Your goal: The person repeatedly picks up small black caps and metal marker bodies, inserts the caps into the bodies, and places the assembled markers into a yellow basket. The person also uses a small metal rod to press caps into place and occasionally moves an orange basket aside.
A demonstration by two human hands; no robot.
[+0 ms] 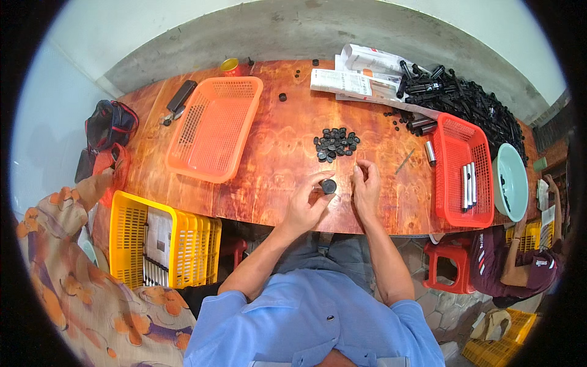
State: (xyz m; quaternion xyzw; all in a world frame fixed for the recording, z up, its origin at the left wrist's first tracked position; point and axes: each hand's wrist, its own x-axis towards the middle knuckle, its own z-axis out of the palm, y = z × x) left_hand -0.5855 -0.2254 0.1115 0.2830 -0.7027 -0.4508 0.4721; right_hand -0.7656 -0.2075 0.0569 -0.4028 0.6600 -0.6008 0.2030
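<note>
My left hand (306, 205) pinches a small black cap (329, 186) just above the table edge, near the cap pile (335, 144) for easy reach, while my right hand (367, 189) curls loosely, apparently empty.

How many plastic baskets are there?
4 at least: an orange basket on the table's left, a red basket on its right, a yellow basket below the table's left edge, another yellow one bottom right, partly hidden.
</note>
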